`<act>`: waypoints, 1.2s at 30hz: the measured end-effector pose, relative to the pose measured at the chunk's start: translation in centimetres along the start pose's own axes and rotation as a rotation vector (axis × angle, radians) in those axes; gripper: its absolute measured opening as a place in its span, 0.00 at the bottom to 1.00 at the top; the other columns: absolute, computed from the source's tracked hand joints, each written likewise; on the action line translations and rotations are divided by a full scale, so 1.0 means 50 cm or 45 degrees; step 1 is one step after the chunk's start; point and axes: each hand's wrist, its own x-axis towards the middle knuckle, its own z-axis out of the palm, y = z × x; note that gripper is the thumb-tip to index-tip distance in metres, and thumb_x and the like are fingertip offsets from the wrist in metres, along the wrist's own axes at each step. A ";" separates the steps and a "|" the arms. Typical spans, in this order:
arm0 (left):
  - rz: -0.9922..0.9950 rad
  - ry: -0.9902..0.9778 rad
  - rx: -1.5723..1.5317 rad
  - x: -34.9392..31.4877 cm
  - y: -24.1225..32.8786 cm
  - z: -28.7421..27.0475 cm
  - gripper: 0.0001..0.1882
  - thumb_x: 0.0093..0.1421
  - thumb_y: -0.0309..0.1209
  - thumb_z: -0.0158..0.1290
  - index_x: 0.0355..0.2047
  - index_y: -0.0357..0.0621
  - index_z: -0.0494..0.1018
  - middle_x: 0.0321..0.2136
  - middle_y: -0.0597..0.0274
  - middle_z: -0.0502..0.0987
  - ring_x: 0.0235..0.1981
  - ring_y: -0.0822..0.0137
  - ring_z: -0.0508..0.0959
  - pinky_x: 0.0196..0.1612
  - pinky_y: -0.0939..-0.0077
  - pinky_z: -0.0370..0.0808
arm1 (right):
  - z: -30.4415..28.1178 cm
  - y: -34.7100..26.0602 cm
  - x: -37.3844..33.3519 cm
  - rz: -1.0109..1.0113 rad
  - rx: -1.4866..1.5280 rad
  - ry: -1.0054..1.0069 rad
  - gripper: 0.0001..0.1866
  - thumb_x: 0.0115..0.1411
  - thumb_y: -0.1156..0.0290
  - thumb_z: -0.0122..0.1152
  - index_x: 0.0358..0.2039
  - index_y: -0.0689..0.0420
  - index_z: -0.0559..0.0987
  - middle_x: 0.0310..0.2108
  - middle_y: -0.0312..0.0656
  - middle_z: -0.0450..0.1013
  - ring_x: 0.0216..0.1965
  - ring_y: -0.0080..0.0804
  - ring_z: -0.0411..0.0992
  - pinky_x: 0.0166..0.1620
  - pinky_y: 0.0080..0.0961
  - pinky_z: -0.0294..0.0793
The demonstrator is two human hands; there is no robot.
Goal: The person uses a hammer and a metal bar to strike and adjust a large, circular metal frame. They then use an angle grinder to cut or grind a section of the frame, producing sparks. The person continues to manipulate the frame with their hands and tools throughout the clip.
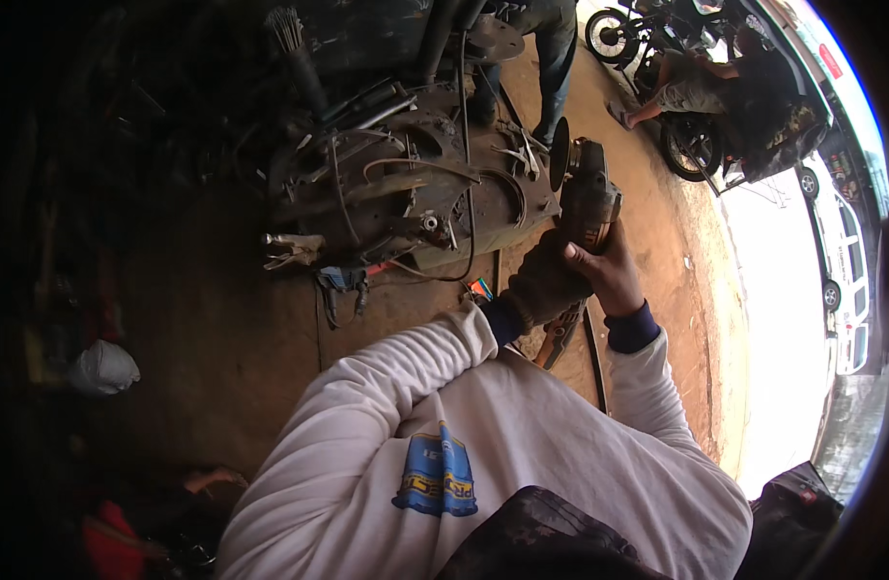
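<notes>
Both of my hands hold a dark angle grinder (593, 193), raised in front of me to the right of a cluttered metal worktable (396, 208). Its disc (560, 155) is at the far end, facing left, and an orange-marked part of its body (559, 338) shows below my hands. My left hand (544, 282), in a dark glove, is closed round the grinder's body; its fingers are partly hidden. My right hand (615, 274) is bare and wraps the body from the right, thumb across it. Locking pliers (292, 249) lie at the table's near left corner.
Cables (469, 145) and more pliers (522, 159) lie on the table. A bundle of thin rods (288, 34) stands behind it. A person in jeans (555, 68) stands beyond; another person (701, 92) sits by motorcycles (691, 145). A white bag (104, 367) rests at left.
</notes>
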 end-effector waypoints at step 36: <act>0.176 -0.026 1.278 -0.048 0.144 -0.627 0.15 0.61 0.31 0.58 0.49 0.47 0.78 0.38 0.52 0.82 0.40 0.53 0.83 0.46 0.62 0.80 | -0.073 0.114 -0.003 0.084 0.074 0.341 0.22 0.54 0.68 0.69 0.48 0.62 0.76 0.39 0.40 0.78 0.39 0.31 0.79 0.43 0.29 0.79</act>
